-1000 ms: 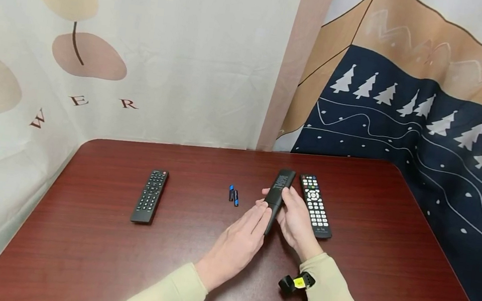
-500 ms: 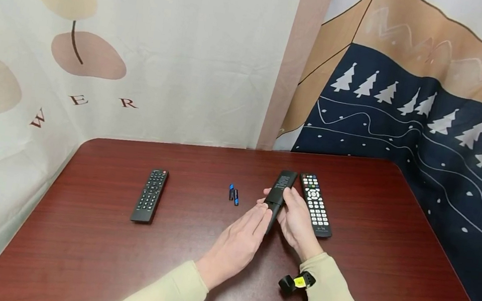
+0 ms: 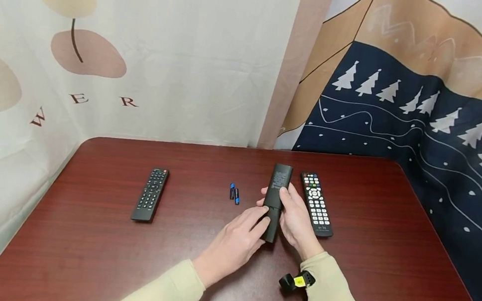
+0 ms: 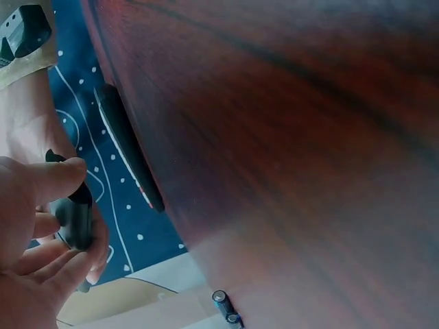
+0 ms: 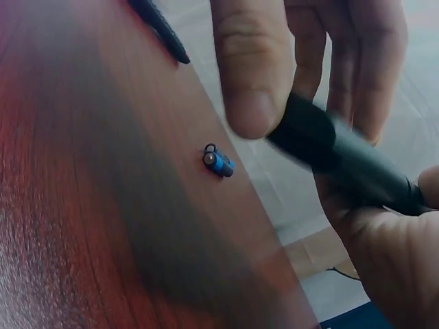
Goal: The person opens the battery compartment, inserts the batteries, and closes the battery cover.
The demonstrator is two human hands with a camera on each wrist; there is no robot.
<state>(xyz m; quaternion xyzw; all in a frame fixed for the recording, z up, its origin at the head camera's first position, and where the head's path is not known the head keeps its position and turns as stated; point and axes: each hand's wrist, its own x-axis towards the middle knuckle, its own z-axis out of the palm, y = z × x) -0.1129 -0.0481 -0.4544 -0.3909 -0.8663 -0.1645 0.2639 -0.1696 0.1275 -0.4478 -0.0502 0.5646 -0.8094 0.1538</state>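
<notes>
The left hand (image 3: 231,242), its fingers parted where they lay flat together, pinches the lower end of the face-down remote (image 3: 278,190), which stands straighter above the table (image 3: 88,252) in the right hand's (image 3: 297,222) curled grip (the work seems centred on its lower back). Only the wrist views show the batteries' (image 5: 219,163) round ends.

Below frame centre, the person's left hand (image 3: 231,242) pinches with bent fingers (image 3: 253,216); farther right, the right hand (image 3: 297,223) grips, thumb (image 3: 287,199) uppermost.
</notes>
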